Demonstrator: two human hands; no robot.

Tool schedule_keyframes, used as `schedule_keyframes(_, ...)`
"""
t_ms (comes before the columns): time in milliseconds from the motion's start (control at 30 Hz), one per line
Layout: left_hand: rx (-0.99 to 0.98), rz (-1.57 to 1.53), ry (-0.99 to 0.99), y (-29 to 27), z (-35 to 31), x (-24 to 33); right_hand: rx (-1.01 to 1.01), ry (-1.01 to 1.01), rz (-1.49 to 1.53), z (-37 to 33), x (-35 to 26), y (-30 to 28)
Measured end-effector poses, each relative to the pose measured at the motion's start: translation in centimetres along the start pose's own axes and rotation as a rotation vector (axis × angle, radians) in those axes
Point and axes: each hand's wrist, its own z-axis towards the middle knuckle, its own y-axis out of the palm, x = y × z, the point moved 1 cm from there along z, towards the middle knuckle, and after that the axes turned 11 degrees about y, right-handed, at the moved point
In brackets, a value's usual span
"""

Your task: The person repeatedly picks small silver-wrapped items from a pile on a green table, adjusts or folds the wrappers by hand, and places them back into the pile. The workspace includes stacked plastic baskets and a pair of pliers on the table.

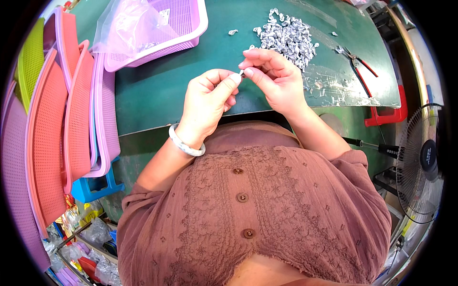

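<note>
Above the table's near edge, my left hand (207,97) pinches a small grey piece (242,73) between thumb and fingers. My right hand (276,81) meets it from the other side, thumb and forefinger closed at the same piece; most of the piece is hidden by my fingertips. Just beyond my right hand lies a heap of small grey-white curled pieces (291,40). One loose piece (233,32) lies to the left of the heap, and another (334,34) to its right. Pliers with red handles (355,64) rest at the right, jaws parted.
A purple basket (191,40) with a clear plastic bag (126,24) stands on the green table (162,90) at the far left. Stacked coloured baskets (50,133) rise at my left, by a blue stool (98,186). A fan (420,162) and a red stool (391,112) are at the right.
</note>
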Motion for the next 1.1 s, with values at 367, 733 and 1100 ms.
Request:
schedule_keyframes(367,-0.026,-0.149,-0.05,-1.0,0.5,-0.9,-0.047,-0.006,0.065,-0.4,-0.5,0.4)
schedule_keyframes(733,-0.083,-0.258,-0.074,-0.9,0.6,-1.4,0.023,-0.22,-0.256,-0.5,-0.7,1.0)
schedule_keyframes(1100,-0.059,-0.148,0.0,-2.1,1.0,-0.9,0.043,-0.243,-0.434,-0.1,-1.0,-0.3)
